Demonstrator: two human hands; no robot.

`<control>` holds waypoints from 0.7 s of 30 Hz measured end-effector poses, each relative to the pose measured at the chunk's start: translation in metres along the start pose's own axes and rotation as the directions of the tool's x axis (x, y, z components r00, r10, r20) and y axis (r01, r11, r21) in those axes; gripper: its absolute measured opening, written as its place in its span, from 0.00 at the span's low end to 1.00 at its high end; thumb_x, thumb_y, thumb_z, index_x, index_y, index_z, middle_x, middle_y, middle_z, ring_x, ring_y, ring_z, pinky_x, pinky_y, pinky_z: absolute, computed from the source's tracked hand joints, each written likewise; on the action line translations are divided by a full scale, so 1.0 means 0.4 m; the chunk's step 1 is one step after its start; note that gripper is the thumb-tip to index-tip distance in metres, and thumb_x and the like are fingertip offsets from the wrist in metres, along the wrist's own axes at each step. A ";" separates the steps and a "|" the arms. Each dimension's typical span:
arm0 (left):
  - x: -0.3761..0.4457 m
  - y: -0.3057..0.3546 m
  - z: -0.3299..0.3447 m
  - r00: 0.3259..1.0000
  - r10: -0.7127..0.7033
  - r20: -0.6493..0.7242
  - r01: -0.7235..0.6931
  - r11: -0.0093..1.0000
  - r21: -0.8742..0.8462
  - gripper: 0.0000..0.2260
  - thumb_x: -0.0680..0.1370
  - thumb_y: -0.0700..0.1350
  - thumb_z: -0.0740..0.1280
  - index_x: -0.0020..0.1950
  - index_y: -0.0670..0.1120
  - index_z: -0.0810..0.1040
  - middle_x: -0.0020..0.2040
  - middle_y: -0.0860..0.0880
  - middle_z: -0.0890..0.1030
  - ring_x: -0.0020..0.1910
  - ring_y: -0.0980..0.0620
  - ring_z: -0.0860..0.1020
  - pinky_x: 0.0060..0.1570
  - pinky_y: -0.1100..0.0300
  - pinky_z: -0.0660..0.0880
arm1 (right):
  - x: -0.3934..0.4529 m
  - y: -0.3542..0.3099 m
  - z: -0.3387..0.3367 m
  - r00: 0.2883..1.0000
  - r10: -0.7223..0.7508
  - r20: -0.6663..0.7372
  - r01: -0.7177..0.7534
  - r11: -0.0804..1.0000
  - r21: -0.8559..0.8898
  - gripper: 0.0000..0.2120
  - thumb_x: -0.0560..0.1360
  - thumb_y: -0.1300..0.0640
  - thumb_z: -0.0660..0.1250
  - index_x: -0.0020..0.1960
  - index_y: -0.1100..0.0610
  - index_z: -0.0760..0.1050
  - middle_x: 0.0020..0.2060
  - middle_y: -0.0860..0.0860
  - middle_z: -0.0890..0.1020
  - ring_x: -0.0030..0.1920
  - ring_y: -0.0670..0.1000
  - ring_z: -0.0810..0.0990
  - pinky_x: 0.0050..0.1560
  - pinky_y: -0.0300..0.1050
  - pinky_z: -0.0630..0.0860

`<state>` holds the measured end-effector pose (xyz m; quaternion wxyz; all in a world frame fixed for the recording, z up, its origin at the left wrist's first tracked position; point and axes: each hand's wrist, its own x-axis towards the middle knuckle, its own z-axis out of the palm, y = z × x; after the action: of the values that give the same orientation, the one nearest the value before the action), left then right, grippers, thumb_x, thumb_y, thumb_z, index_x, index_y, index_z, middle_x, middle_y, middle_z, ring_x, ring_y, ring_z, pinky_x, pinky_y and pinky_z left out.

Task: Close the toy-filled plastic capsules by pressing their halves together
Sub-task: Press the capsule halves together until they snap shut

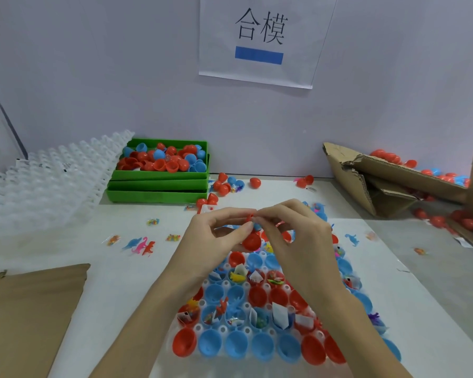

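Observation:
Both hands meet above the far end of a white holder tray (223,329) filled with red and blue capsule halves, several holding small toys and paper slips. My left hand (216,236) holds a red capsule half (251,241) from the left side. My right hand (295,236) pinches something small at the top of that red half; a bit of blue shows between the fingertips. The nearest row of the tray holds closed red and blue capsules (236,343).
Stacked green bins (159,184) with loose capsule halves stand at the back left, beside white empty holder trays (47,181). A torn cardboard box (393,184) with capsules lies at the right. Loose toy dinosaurs (142,245) and capsules scatter on the table. Brown cardboard (25,317) lies near left.

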<state>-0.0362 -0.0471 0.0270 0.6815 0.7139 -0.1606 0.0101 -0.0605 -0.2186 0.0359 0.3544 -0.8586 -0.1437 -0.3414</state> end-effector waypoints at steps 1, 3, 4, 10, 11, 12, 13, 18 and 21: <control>0.000 -0.001 0.000 1.000 0.007 -0.003 -0.007 1.000 0.000 0.10 0.81 0.43 0.72 0.62 0.52 0.86 0.54 0.55 0.87 0.55 0.56 0.85 0.50 0.58 0.84 | -0.001 0.001 -0.002 0.999 0.028 0.032 -0.029 0.999 0.030 0.08 0.78 0.62 0.73 0.55 0.54 0.86 0.47 0.46 0.82 0.45 0.43 0.81 0.48 0.31 0.78; 0.001 -0.003 -0.002 1.000 0.016 -0.022 -0.016 1.000 0.006 0.10 0.81 0.43 0.72 0.61 0.53 0.86 0.54 0.55 0.87 0.55 0.56 0.85 0.50 0.59 0.84 | 0.000 0.001 -0.005 0.989 0.096 0.110 -0.109 0.987 0.114 0.11 0.80 0.62 0.70 0.58 0.49 0.85 0.50 0.44 0.80 0.50 0.43 0.80 0.49 0.33 0.78; 0.002 -0.004 -0.004 1.000 0.015 -0.027 -0.015 1.000 -0.003 0.10 0.81 0.43 0.72 0.60 0.53 0.86 0.54 0.55 0.87 0.55 0.56 0.85 0.49 0.59 0.84 | 0.002 0.000 -0.008 0.985 0.114 0.132 -0.134 0.979 0.153 0.13 0.81 0.62 0.69 0.59 0.47 0.85 0.50 0.44 0.80 0.51 0.43 0.80 0.50 0.34 0.79; 0.000 0.008 0.000 0.998 0.014 0.061 -0.009 0.996 -0.085 0.12 0.81 0.44 0.72 0.63 0.54 0.83 0.53 0.48 0.87 0.49 0.44 0.88 0.49 0.49 0.85 | 0.008 0.005 -0.017 0.993 0.103 0.060 -0.115 0.962 0.250 0.09 0.78 0.61 0.73 0.57 0.54 0.84 0.46 0.43 0.85 0.49 0.45 0.85 0.51 0.40 0.83; -0.001 0.009 0.001 0.998 0.023 0.054 -0.018 0.997 -0.080 0.11 0.81 0.43 0.72 0.63 0.54 0.83 0.53 0.47 0.87 0.49 0.44 0.88 0.49 0.48 0.85 | 0.008 0.006 -0.019 0.993 0.108 0.054 -0.119 0.955 0.270 0.08 0.78 0.61 0.74 0.56 0.55 0.83 0.46 0.42 0.85 0.49 0.44 0.85 0.51 0.39 0.83; -0.001 0.010 0.001 0.999 0.031 0.043 -0.027 0.996 -0.084 0.10 0.81 0.43 0.71 0.62 0.53 0.84 0.52 0.47 0.87 0.49 0.44 0.88 0.49 0.48 0.85 | 0.010 0.007 -0.022 0.993 0.103 0.063 -0.117 0.949 0.294 0.07 0.78 0.61 0.74 0.56 0.55 0.83 0.46 0.42 0.86 0.50 0.45 0.86 0.51 0.39 0.83; -0.001 0.011 0.000 0.999 0.037 0.030 -0.034 0.995 -0.095 0.09 0.82 0.42 0.71 0.61 0.51 0.84 0.51 0.46 0.87 0.49 0.44 0.87 0.48 0.48 0.85 | 0.011 0.009 -0.025 0.993 0.085 0.086 -0.108 0.941 0.320 0.07 0.79 0.62 0.72 0.56 0.55 0.84 0.47 0.42 0.86 0.51 0.45 0.86 0.52 0.39 0.83; 0.000 0.012 -0.001 0.997 0.012 -0.080 -0.027 0.981 -0.191 0.07 0.81 0.41 0.71 0.58 0.45 0.84 0.48 0.44 0.87 0.45 0.42 0.88 0.46 0.50 0.86 | 0.017 0.009 -0.033 0.984 0.108 0.144 -0.157 0.908 0.389 0.11 0.82 0.59 0.68 0.64 0.53 0.80 0.54 0.43 0.85 0.57 0.45 0.84 0.55 0.41 0.82; 0.000 0.014 -0.001 0.990 0.014 -0.139 -0.039 0.984 -0.174 0.06 0.81 0.42 0.71 0.58 0.46 0.84 0.47 0.46 0.88 0.42 0.43 0.88 0.42 0.55 0.85 | 0.007 0.000 -0.019 0.969 0.130 0.210 -0.189 0.938 0.290 0.19 0.75 0.48 0.75 0.64 0.49 0.78 0.50 0.41 0.84 0.52 0.43 0.84 0.51 0.36 0.82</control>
<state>-0.0375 -0.0469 0.0324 0.7512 0.6462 -0.1231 0.0539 -0.0622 -0.2240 0.0419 0.4954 -0.8299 -0.1578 -0.2022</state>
